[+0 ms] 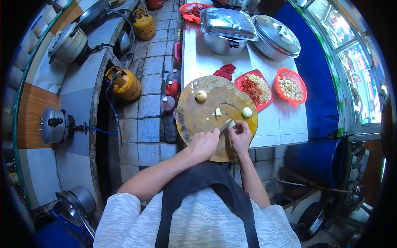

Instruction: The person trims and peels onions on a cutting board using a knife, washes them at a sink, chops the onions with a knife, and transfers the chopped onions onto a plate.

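Observation:
A round wooden chopping board point(194, 120) lies under both hands. My left hand point(204, 143) is closed around the handle of a knife point(225, 125), whose blade points away toward the right. Pinched in the fingertips of my right hand point(240, 135) is a pale piece of onion point(232, 123), touching or very near the blade. On the board's far left sits a whole onion point(201, 95). A peeled white onion point(247, 112) rests toward its right edge, and small white scraps point(218, 111) are near the middle. The knife handle is hidden by my fingers.
Beyond the board, a red plate point(269, 102) holds chopped red and pale food, beside an orange basket point(304, 84) of pale cloves. Large lidded pots point(276, 37) stand farther back on the white table point(273, 138). Yellow gas cylinders point(126, 84) are at left.

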`<state>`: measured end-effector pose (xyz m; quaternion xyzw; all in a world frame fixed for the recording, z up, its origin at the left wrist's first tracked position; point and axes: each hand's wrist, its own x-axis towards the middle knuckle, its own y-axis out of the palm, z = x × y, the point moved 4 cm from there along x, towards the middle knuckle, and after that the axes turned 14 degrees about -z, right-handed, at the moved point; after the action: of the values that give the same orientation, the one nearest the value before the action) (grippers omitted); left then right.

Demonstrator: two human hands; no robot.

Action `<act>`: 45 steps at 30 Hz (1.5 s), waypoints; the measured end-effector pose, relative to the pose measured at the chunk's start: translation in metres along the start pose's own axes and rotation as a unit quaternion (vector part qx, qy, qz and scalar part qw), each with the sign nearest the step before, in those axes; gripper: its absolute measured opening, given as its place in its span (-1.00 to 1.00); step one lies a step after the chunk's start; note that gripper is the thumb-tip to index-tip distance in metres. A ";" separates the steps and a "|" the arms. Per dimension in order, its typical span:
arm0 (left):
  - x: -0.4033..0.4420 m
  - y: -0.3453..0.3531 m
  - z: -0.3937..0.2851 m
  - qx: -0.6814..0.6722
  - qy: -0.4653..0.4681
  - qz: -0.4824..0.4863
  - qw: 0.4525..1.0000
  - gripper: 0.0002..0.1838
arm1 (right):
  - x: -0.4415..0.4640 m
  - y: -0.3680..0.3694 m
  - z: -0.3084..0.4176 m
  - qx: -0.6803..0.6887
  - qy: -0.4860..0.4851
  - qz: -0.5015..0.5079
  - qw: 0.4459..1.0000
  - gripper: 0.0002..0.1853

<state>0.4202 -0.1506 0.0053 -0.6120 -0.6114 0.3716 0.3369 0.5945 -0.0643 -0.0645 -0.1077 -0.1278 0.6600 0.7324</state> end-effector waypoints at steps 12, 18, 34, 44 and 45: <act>0.040 0.018 0.028 -0.130 -0.093 0.035 0.987 -0.72 | -0.003 -0.016 0.007 0.056 0.036 0.079 0.995 -0.56; 0.046 0.067 0.054 -0.125 -0.072 -0.009 0.989 -0.64 | -0.002 -0.016 -0.038 0.215 0.088 0.138 0.963 -0.40; 0.000 0.007 0.055 -0.379 -0.195 -0.072 0.902 -0.13 | 0.012 0.003 0.006 0.306 0.136 0.098 0.937 -0.48; -0.004 -0.058 -0.013 -0.304 -0.045 -0.115 0.945 -0.09 | 0.002 -0.006 0.067 0.467 0.202 0.156 0.847 -0.41; -0.003 -0.060 -0.021 -0.292 -0.020 -0.118 0.949 -0.09 | -0.001 -0.006 0.066 0.481 0.206 0.156 0.838 -0.40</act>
<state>0.4086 -0.1516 0.0678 -0.5999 -0.7673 0.1465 0.1729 0.5780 -0.0666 0.0000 0.1060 0.3783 0.7066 0.5885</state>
